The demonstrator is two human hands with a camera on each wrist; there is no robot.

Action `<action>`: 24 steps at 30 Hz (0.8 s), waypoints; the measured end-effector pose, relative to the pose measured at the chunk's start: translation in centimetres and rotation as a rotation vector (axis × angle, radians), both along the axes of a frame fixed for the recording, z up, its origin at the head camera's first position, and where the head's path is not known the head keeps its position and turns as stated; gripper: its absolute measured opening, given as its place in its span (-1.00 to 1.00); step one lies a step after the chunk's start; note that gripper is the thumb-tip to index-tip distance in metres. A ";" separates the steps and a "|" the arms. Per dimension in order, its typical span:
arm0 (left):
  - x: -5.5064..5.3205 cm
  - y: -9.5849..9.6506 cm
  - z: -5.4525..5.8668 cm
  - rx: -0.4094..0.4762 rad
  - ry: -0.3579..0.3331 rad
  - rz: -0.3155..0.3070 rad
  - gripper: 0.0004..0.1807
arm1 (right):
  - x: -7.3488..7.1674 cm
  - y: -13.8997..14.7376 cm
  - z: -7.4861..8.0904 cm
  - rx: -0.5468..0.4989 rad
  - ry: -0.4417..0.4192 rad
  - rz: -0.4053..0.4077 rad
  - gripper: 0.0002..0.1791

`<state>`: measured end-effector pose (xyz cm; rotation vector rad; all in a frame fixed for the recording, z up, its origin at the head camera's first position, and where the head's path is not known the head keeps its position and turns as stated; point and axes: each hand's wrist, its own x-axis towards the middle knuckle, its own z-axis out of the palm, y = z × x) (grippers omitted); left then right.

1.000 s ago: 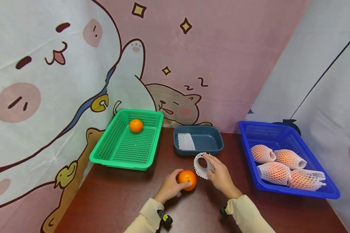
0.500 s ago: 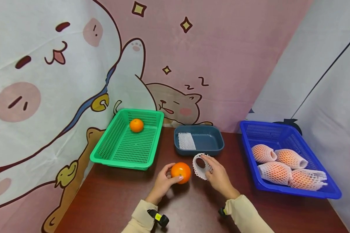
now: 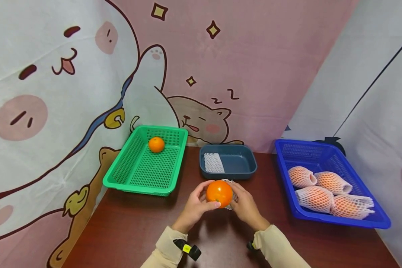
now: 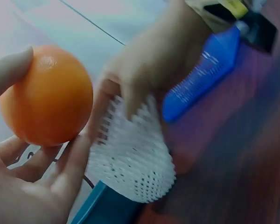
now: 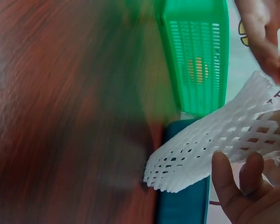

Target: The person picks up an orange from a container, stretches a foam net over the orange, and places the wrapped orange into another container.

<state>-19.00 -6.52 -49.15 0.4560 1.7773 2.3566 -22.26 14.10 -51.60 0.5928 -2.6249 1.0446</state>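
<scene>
Counter [image 3: 127, 230] of dark red wood under a pink cartoon backdrop [image 3: 254, 56]. My left hand [image 3: 195, 206] grips an orange [image 3: 219, 193]; my right hand [image 3: 244, 204] pinches a foam net [image 4: 133, 163].

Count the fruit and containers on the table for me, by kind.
Bare oranges: 2, one in the left hand, one in the green basket
Net-wrapped fruit in the blue basket: 4
Baskets: 2
Dark tray: 1
Loose foam nets: 2
Total: 11

I work at a staged recording corner: cartoon-cat cloth backdrop [image 3: 87, 74] hung behind my dark wood counter [image 3: 127, 230], with sorting baskets [image 3: 137, 182] laid out.
</scene>
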 end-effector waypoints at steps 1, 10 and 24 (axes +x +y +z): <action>0.2 0.1 0.3 -0.026 0.021 0.009 -0.31 | 0.0 -0.2 0.0 -0.006 -0.003 0.008 -0.33; 0.7 0.1 0.2 -0.255 0.033 0.157 -0.05 | 0.3 -0.7 0.3 -0.040 0.045 0.068 -0.25; -0.3 -0.6 -3.1 -0.497 -0.003 0.202 -0.15 | 1.1 -0.9 0.6 -0.065 0.007 0.175 -0.22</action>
